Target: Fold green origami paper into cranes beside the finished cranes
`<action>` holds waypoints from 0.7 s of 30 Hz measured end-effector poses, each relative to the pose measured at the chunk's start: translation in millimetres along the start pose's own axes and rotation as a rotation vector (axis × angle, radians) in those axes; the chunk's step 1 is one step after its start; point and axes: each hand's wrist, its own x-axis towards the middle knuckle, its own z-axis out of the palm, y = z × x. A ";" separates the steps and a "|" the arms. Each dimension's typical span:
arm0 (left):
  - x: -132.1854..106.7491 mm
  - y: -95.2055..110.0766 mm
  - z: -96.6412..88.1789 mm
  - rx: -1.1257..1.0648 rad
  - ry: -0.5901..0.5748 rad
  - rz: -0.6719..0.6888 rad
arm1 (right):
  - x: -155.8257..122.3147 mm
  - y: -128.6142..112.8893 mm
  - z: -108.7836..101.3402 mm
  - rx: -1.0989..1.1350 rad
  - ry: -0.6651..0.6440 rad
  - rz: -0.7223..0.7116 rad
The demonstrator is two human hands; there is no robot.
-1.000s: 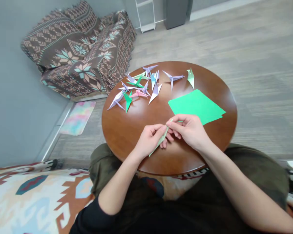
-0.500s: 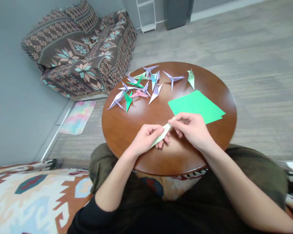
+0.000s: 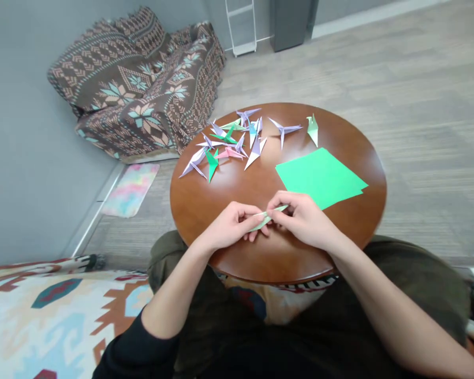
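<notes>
Between my two hands is a narrow strip of folded pale green origami paper (image 3: 279, 209), held over the near half of the round table. My left hand (image 3: 237, 223) pinches its left part, thumb on top and fingers underneath. The thumb and fingertips of my right hand (image 3: 300, 216) grip it near the middle, and its pointed end sticks out above the right palm. Parts of the paper are covered by my fingers. Just beyond my right hand lie green paper sheets (image 3: 319, 173), slightly fanned.
Several folded paper cranes in purple, green and pink, one a pink crane (image 3: 229, 153), crowd the far left of the brown table (image 3: 197, 210). A pale green crane (image 3: 313, 130) stands at the far right. Behind is a sofa (image 3: 142, 100) under a patterned cover.
My right hand has shifted down and left along the folded paper, closer to my left hand. The paper now lies flatter, its pointed end showing past the right fingers. The view has shifted slightly.
</notes>
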 end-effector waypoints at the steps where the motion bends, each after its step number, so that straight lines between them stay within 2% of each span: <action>1: -1.0 -0.8 -0.5 -0.016 0.006 -0.001 | 0.0 0.6 -0.3 0.011 0.009 0.018; 10: -6.1 0.8 -1.7 0.046 0.015 -0.046 | 0.9 -5.1 2.4 0.084 -0.053 0.085; 17: -5.5 -0.3 -0.7 0.039 -0.016 -0.052 | -0.1 -1.7 2.9 0.081 -0.053 0.051; 19: -4.9 1.4 -0.1 0.044 0.014 -0.051 | 0.0 -0.3 2.3 0.027 -0.049 0.031; 21: -3.8 3.4 0.8 0.079 0.104 -0.029 | 0.2 0.4 2.3 -0.033 -0.044 0.005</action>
